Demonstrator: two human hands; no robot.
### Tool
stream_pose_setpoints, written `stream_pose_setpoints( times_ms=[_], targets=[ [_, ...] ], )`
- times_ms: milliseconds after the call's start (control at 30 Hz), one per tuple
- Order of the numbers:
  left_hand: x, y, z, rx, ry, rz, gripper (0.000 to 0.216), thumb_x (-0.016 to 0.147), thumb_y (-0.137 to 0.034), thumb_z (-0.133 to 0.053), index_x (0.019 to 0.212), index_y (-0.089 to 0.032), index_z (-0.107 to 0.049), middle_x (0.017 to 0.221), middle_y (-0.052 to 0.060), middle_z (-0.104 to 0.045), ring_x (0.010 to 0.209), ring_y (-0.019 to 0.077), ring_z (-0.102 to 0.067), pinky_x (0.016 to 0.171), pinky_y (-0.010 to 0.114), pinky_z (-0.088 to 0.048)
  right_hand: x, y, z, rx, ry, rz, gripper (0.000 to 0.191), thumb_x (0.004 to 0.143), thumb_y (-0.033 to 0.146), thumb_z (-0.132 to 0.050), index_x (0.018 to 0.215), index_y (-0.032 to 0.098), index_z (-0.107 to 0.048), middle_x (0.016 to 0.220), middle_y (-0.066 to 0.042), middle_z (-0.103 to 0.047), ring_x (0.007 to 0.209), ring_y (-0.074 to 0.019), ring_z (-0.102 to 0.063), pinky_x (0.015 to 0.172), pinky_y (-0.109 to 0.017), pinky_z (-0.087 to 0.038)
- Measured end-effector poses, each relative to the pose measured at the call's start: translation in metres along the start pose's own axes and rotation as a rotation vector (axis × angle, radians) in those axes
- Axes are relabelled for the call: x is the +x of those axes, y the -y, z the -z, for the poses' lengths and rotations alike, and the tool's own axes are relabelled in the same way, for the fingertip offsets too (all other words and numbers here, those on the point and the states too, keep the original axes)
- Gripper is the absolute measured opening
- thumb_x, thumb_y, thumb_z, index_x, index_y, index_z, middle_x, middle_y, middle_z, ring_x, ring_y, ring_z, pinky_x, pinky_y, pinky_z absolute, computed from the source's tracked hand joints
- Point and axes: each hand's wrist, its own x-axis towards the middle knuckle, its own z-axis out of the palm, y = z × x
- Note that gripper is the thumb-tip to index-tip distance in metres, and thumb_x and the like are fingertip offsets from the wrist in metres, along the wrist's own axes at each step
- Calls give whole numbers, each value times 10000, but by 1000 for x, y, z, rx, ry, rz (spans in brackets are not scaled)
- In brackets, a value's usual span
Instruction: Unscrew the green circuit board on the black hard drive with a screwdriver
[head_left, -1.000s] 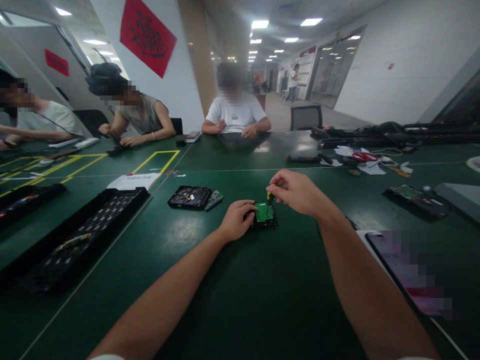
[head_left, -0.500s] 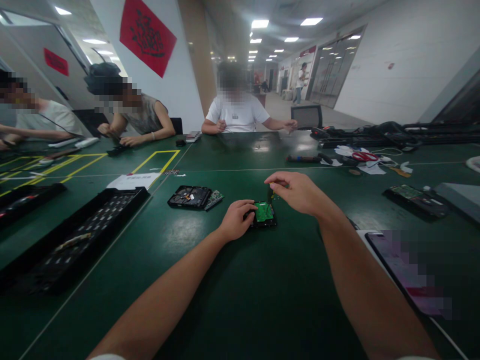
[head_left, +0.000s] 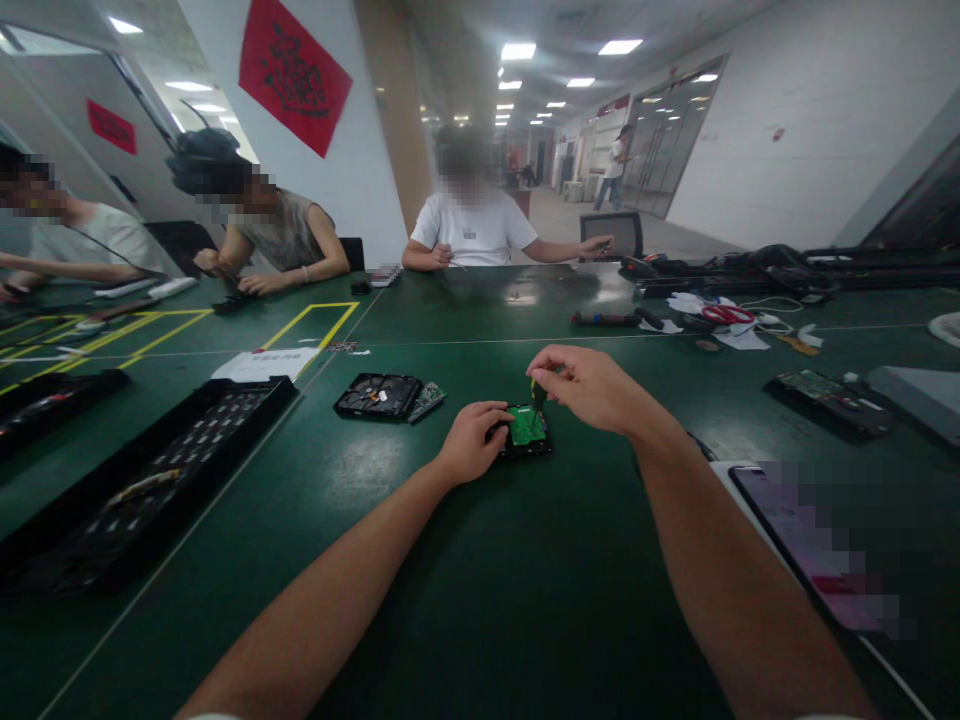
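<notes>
A hard drive with a green circuit board (head_left: pixel 528 426) on its upper face lies flat on the dark green table. My left hand (head_left: pixel 474 440) grips its left edge, fingers curled over the side and partly covering the board. Above its right part, my right hand (head_left: pixel 581 385) is closed around the handle of a small screwdriver (head_left: pixel 537 397), yellow and dark. The screwdriver stands nearly upright, its tip down at the board; whether it sits in a screw is too small to tell. To the left lie another black hard drive (head_left: pixel 377 394) and a loose circuit board (head_left: pixel 428 399).
A long black tray (head_left: pixel 161 470) lies to the left, a tablet-like screen (head_left: pixel 795 540) at the right by my forearm. Further right is another drive with a circuit board (head_left: pixel 829 402). Red-handled scissors (head_left: pixel 727 314) and paper scraps lie beyond. Other people sit across the table.
My right hand has shifted slightly on the screwdriver, and more of its yellow handle shows. My left hand and the hard drive stay in place. The person opposite has moved a hand outward.
</notes>
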Motion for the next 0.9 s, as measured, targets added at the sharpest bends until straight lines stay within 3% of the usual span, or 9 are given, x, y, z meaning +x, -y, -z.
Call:
stream_pose_setpoints(
  times_ms=[367, 633, 900],
  targets=[
    [0, 0, 1, -4, 4, 8, 273, 941, -199, -614, 1186, -260, -720, 1308, 80, -688, 1245, 269, -626, 1113, 521, -461, -1, -1, 3, -49, -21, -54, 145, 954, 310, -623, 1023, 190, -664, 955, -62, -755, 657, -153, -681, 670, -284, -501],
    [0, 0, 0, 5, 6, 3, 279, 935, -193, -614, 1185, -258, -719, 1298, 81, -693, 1244, 265, -629, 1108, 517, -465, 0, 4, 4, -134, 5, 89, 209, 970, 222, -553, 1056, 232, -743, 1085, -61, -741, 906, -193, -667, 812, -307, -490],
    [0, 1, -1, -5, 2, 6, 275, 941, -202, -607, 1183, -264, -723, 1320, 79, -685, 1244, 270, -627, 1107, 527, -468, -2, 4, 4, -62, -23, -40, 155, 969, 262, -575, 1057, 196, -684, 966, -58, -757, 679, -156, -678, 708, -294, -494]
  ],
)
